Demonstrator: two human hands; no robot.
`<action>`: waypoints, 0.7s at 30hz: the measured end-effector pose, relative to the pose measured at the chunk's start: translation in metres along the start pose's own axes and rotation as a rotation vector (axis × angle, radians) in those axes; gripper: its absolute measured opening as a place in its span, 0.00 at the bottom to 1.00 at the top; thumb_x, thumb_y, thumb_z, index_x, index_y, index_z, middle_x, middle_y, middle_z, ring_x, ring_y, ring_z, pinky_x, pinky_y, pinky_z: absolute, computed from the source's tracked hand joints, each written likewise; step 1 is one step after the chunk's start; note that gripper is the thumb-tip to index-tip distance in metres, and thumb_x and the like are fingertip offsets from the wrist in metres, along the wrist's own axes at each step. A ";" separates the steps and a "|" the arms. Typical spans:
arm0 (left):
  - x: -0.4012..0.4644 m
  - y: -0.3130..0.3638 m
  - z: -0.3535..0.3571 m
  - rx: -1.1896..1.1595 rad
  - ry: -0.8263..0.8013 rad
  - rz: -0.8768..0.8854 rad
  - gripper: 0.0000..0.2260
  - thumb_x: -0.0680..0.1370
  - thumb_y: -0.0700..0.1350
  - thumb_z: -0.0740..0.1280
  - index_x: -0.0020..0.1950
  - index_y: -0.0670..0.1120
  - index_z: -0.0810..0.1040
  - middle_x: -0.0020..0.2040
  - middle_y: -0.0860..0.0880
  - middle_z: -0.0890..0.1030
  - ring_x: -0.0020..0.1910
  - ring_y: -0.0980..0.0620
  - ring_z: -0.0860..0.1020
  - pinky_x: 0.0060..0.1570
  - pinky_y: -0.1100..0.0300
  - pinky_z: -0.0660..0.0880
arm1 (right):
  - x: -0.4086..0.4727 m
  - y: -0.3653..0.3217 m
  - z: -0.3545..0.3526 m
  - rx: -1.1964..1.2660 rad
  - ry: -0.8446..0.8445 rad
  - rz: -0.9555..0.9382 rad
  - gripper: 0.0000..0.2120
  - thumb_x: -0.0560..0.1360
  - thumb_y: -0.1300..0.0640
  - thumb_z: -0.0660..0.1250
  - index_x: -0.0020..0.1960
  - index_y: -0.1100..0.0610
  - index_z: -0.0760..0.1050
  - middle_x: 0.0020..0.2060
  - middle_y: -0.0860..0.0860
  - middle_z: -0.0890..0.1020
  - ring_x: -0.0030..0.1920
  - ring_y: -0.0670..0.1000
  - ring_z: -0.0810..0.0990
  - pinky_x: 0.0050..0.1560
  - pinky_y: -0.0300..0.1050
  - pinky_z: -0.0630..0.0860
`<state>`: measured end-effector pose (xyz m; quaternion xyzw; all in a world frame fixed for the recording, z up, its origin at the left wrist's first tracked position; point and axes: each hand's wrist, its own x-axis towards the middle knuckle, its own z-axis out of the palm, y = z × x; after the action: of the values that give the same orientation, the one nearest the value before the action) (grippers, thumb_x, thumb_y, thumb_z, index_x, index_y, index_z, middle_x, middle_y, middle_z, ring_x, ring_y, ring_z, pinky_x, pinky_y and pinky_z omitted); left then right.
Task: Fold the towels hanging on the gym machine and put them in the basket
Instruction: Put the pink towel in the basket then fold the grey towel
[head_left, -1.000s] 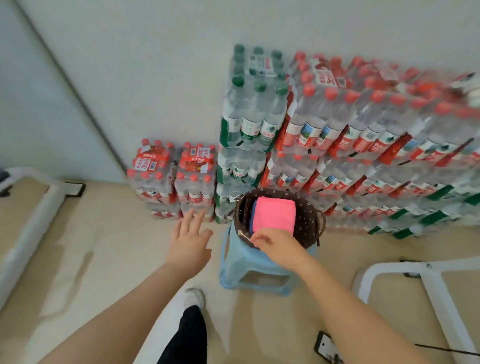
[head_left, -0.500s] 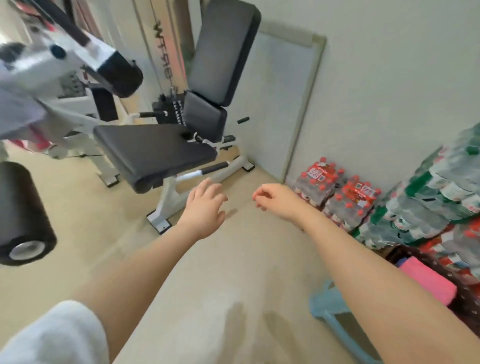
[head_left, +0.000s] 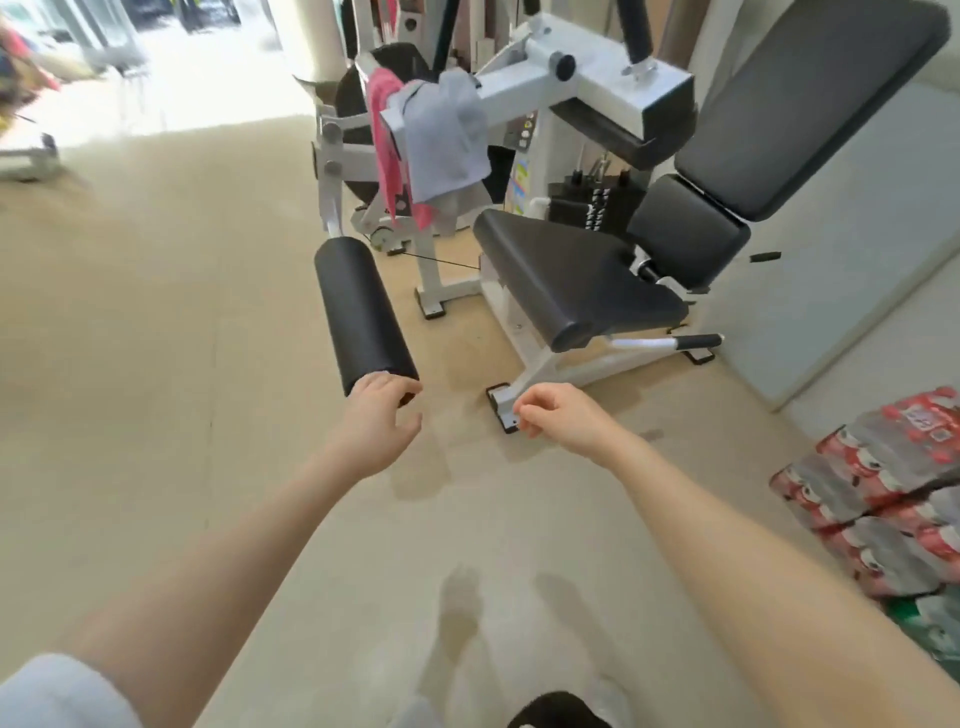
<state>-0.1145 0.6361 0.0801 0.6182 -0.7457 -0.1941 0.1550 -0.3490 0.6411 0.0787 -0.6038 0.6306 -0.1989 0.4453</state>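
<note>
Left hand (head_left: 375, 422) and right hand (head_left: 563, 417) empty, fingers loosely curled, grey towel (head_left: 448, 140) and pink towel (head_left: 385, 130) draped over gym machine (head_left: 597, 78) arm

Both bare forearms reach forward from the bottom of the view, roughly parallel and apart. The left hand (head_left: 375, 431) is seen from the back, fingers loosely bent and spread a little — it holds nothing. The right hand (head_left: 563, 418) sits level with it, fingers curled lightly inward toward the thumb, also holding nothing. A white sleeve (head_left: 62, 693) covers the left upper arm — the right arm shows bare to the frame edge.
</note>
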 end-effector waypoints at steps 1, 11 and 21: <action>0.002 -0.016 -0.012 -0.068 0.008 -0.022 0.13 0.74 0.41 0.64 0.58 0.40 0.77 0.56 0.44 0.79 0.61 0.41 0.73 0.61 0.55 0.65 | 0.010 -0.012 0.013 0.003 -0.003 -0.008 0.07 0.76 0.59 0.60 0.47 0.56 0.77 0.42 0.51 0.82 0.41 0.48 0.79 0.49 0.43 0.75; 0.100 -0.091 -0.078 -0.314 -0.093 -0.126 0.13 0.77 0.41 0.61 0.61 0.46 0.73 0.45 0.52 0.79 0.49 0.51 0.77 0.46 0.62 0.70 | 0.127 -0.108 0.019 -0.118 0.107 -0.162 0.08 0.78 0.59 0.59 0.48 0.52 0.76 0.43 0.47 0.80 0.46 0.44 0.76 0.50 0.39 0.70; 0.307 -0.124 -0.144 -0.193 -0.175 0.066 0.11 0.78 0.43 0.61 0.60 0.48 0.74 0.48 0.53 0.81 0.49 0.53 0.78 0.49 0.63 0.73 | 0.302 -0.184 -0.036 0.221 0.370 -0.175 0.09 0.77 0.64 0.60 0.48 0.58 0.78 0.42 0.50 0.82 0.44 0.45 0.79 0.48 0.37 0.76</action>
<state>0.0025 0.3006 0.1446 0.5564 -0.7540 -0.3130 0.1546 -0.2321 0.3124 0.1461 -0.5570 0.6212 -0.4118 0.3666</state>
